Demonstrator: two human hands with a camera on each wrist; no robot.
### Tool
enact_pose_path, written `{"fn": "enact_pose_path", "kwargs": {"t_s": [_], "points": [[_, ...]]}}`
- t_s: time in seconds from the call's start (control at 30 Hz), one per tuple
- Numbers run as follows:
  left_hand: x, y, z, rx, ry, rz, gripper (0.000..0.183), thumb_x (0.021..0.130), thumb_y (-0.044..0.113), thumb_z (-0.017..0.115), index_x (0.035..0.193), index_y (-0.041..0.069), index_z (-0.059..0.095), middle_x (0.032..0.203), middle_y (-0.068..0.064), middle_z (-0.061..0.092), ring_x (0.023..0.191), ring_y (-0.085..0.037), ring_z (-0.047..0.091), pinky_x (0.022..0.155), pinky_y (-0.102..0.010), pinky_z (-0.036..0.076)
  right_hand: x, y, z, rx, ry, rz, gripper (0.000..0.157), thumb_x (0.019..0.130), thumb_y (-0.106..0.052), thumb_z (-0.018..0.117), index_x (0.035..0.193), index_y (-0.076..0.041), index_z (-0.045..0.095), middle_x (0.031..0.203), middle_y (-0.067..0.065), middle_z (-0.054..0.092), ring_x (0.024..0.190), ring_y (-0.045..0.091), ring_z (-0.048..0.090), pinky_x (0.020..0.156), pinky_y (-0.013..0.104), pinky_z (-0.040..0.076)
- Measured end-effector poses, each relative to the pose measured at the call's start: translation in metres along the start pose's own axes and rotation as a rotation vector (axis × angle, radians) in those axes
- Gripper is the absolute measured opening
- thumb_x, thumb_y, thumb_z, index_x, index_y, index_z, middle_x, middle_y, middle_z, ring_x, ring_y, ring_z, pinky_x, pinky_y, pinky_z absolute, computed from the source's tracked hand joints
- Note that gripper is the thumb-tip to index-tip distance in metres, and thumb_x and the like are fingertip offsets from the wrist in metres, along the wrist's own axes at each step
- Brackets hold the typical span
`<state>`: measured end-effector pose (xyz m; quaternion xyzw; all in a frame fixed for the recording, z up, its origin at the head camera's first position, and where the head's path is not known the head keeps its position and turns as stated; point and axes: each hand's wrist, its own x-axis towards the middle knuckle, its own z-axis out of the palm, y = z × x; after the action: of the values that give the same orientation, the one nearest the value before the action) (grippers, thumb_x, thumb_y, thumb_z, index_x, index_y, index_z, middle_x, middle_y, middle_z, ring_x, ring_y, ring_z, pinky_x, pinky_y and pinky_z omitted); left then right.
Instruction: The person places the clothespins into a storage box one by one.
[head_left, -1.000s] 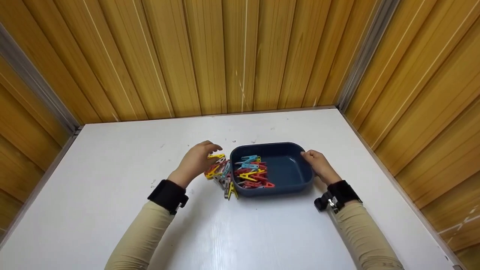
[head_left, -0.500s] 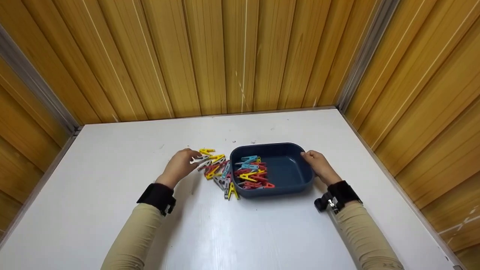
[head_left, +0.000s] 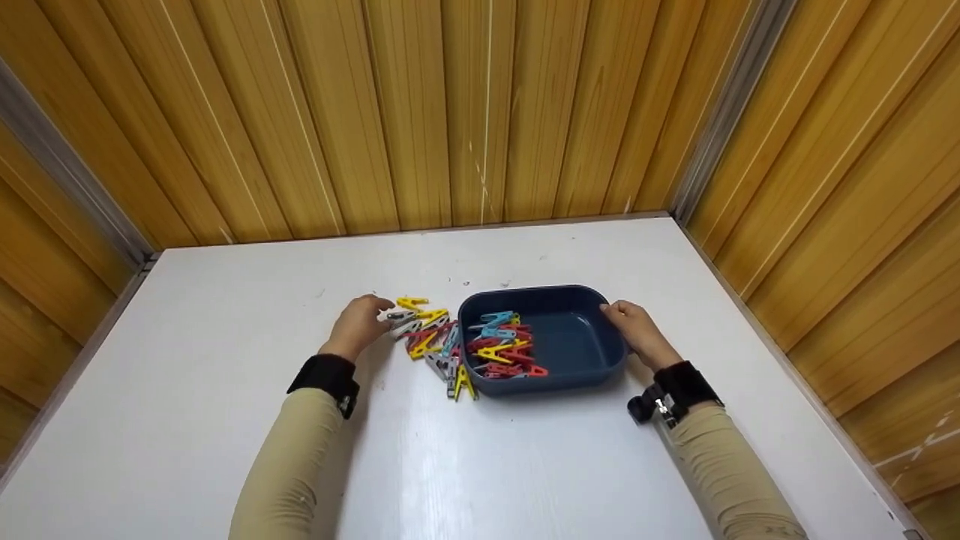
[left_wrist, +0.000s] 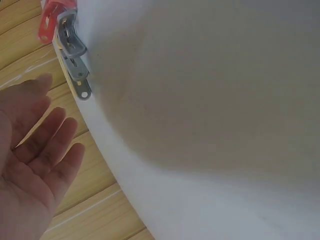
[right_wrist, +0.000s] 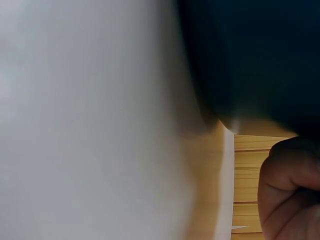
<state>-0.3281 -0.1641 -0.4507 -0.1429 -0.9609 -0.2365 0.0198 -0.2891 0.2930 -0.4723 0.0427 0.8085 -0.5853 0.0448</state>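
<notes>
My left hand [head_left: 358,326] is at the left end of a heap of plastic clothespins [head_left: 426,341] in yellow, grey, red and blue. Its fingertips come right up to a grey clothespin [head_left: 401,318]. In the left wrist view the fingers [left_wrist: 57,132] are spread and slightly bent, with nothing between them, beside grey clothespins [left_wrist: 75,65] and a red one. My right hand [head_left: 634,330] grips the right rim of a dark blue rectangular bin [head_left: 574,379], thumb over the edge. Clothespins [head_left: 502,346] of mixed colours lie in the bin's left half.
The heap lies against the bin's left wall, on a white table [head_left: 480,465]. Wood-patterned panels [head_left: 420,112] stand behind the table and along its sides. In the right wrist view the bin's dark wall [right_wrist: 250,60] fills the upper right.
My left hand has drawn back left from over the heap, uncovering yellow and grey clothespins at its left end. The right hand and the bin stay in place.
</notes>
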Motion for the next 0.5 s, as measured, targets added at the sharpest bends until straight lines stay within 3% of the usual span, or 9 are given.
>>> {"fn": "enact_pose_path", "kwargs": {"t_s": [0.27,0.5], "points": [[0.006,0.003,0.009,-0.009,-0.018,-0.028,0.031,0.092,0.003,0.069,0.121,-0.010,0.070,0.121,-0.029,0.070,0.115,-0.044,0.065,0.104,-0.053,0.051,0.001,0.004,-0.002,-0.010,0.001,-0.006,0.032,0.107,-0.029,0.051,0.078,-0.015,0.047,0.061,-0.012,0.039,0.051,0.002,0.038,0.046,0.017,0.033],[0.010,0.005,0.012,-0.024,-0.041,-0.104,0.031,0.090,0.000,0.067,0.120,-0.009,0.070,0.122,-0.027,0.069,0.120,-0.042,0.064,0.109,-0.051,0.048,0.001,0.002,-0.001,0.013,0.000,0.006,0.032,0.107,-0.028,0.052,0.077,-0.016,0.047,0.061,-0.012,0.039,0.050,0.003,0.039,0.045,0.018,0.033]]}}
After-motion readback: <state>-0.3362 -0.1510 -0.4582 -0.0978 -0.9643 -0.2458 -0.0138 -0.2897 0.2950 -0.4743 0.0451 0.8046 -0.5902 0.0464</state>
